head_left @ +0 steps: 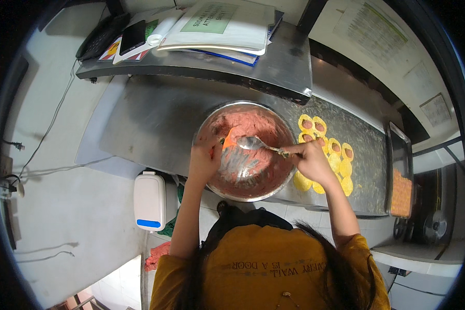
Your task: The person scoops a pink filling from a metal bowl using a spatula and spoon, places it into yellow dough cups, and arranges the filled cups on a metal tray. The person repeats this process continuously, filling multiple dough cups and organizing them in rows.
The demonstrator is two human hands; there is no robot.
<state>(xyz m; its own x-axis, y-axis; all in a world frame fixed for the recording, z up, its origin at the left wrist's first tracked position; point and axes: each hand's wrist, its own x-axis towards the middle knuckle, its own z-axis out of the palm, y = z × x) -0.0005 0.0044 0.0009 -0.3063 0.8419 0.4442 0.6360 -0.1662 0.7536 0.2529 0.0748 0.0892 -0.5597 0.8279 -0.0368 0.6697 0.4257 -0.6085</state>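
Observation:
A large steel bowl (245,199) stands at the front edge of the metal table, with pink minced meat (257,123) spread over its bottom and sides. At the bowl's left rim, my left hand (205,160) is closed on an orange spatula (229,138), whose blade reaches into the bowl. From the right rim, my right hand (315,161) holds a metal spoon (250,142) by the handle, its head over the meat near the spatula. Round yellow wrappers (345,168) lie in rows just beyond my right hand; several carry a dab of meat, others are bare.
Behind the bowl a raised metal shelf (289,64) holds a folder (212,23), a dark phone (133,37) and a black telephone (101,39). A tray of orange-brown pieces (401,194) stands at the right end. A white bin (150,201) is below left.

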